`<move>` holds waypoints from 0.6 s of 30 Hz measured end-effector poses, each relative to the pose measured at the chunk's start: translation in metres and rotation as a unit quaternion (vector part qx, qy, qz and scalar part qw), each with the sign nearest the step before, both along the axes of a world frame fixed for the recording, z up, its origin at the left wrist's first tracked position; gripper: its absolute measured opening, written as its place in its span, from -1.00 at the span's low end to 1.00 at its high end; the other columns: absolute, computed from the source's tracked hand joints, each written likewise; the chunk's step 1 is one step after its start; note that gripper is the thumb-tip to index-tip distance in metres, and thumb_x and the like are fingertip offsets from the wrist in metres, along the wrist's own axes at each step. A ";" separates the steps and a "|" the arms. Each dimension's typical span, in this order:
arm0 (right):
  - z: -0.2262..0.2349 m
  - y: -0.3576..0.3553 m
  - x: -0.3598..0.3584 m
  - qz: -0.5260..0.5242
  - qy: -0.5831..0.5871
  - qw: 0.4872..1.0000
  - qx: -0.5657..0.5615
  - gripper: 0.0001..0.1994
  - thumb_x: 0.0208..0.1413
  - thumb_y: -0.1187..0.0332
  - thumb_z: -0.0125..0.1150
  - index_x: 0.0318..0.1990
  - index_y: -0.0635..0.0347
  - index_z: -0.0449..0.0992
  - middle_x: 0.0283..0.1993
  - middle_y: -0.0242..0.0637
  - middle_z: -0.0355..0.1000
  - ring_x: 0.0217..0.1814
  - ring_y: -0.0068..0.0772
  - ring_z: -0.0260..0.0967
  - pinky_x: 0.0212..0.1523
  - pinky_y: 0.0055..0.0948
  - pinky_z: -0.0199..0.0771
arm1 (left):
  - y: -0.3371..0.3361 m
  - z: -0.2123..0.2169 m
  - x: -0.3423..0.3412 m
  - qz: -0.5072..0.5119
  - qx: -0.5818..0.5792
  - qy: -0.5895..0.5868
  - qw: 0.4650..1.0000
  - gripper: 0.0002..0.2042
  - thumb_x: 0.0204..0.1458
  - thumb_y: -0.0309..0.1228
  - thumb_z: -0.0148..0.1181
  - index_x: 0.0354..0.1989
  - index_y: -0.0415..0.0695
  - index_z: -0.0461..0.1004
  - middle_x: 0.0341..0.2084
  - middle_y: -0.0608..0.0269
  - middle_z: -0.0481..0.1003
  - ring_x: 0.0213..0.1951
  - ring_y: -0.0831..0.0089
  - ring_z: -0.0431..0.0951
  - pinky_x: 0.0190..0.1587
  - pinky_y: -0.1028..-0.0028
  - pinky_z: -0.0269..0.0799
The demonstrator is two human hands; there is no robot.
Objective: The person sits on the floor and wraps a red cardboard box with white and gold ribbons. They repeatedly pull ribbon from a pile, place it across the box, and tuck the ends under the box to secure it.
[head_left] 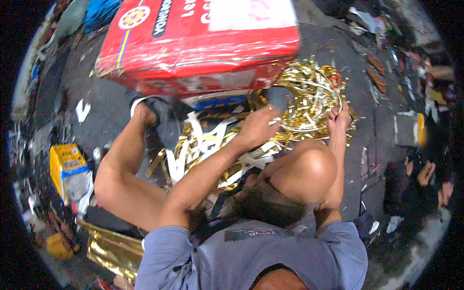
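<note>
Though blur hides the left hand's (258, 127) grip by a box edge (203, 83), the right (339, 118) pinches ribbon (340, 92).

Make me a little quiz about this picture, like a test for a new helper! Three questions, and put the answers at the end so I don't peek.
1. True or false: the right hand is next to the shiny gold strips.
2. Pick one. What colour is most of the big box?
A) green
B) red
C) black
3. Fill in the blank: the yellow, blue and grey package lies on the ____ side of the picture.

Key:
1. True
2. B, red
3. left
</note>
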State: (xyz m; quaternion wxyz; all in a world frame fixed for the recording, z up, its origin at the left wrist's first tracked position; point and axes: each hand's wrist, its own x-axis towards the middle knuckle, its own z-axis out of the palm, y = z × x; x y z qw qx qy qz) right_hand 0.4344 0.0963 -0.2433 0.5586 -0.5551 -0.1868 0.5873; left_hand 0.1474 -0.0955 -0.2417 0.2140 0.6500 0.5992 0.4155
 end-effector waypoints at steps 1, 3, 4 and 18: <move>-0.003 -0.001 0.053 -0.040 -0.065 0.995 0.060 -0.63 0.47 0.00 -0.02 -0.22 0.11 0.45 -0.36 -0.37 0.34 -0.53 -0.49 0.25 -0.61 -0.39 0.31 | 0.001 -0.015 0.007 -0.019 -0.188 -0.078 0.979 -0.68 0.10 -0.36 0.24 0.01 -0.22 0.55 0.04 -0.18 0.54 0.09 -0.16 0.53 0.22 0.00 0.43; 0.037 -0.023 0.053 -0.032 -0.340 0.935 0.100 -0.58 0.43 0.01 0.04 -0.08 0.28 0.47 -0.25 -0.22 0.45 -0.39 -0.32 0.40 -0.36 -0.32 0.47 | -0.023 -0.084 0.004 0.022 -0.283 -0.003 0.959 -0.51 0.11 -0.32 0.27 0.19 -0.30 0.43 0.15 -0.38 0.45 0.24 -0.25 0.42 0.34 -0.02 0.30; 0.018 -0.035 0.093 -0.046 -0.453 0.876 0.156 -0.60 0.41 0.06 0.08 -0.02 0.30 0.48 -0.22 -0.20 0.49 -0.35 -0.29 0.42 -0.29 -0.30 0.48 | -0.029 -0.114 0.019 0.038 -0.285 -0.016 0.958 -0.46 0.07 -0.34 0.32 0.22 -0.32 0.39 0.20 -0.40 0.39 0.28 -0.28 0.37 0.39 -0.02 0.24; -0.037 -0.181 0.027 0.241 -0.399 0.884 0.038 -0.60 0.09 0.09 0.44 -0.10 0.26 0.67 -0.15 -0.15 0.67 -0.09 -0.29 0.59 0.00 -0.29 0.53 | -0.082 -0.137 0.002 0.056 -0.282 0.218 0.933 -0.54 -0.07 -0.47 0.44 0.06 -0.17 0.50 0.16 -0.15 0.41 0.06 -0.08 0.59 0.05 0.05 0.61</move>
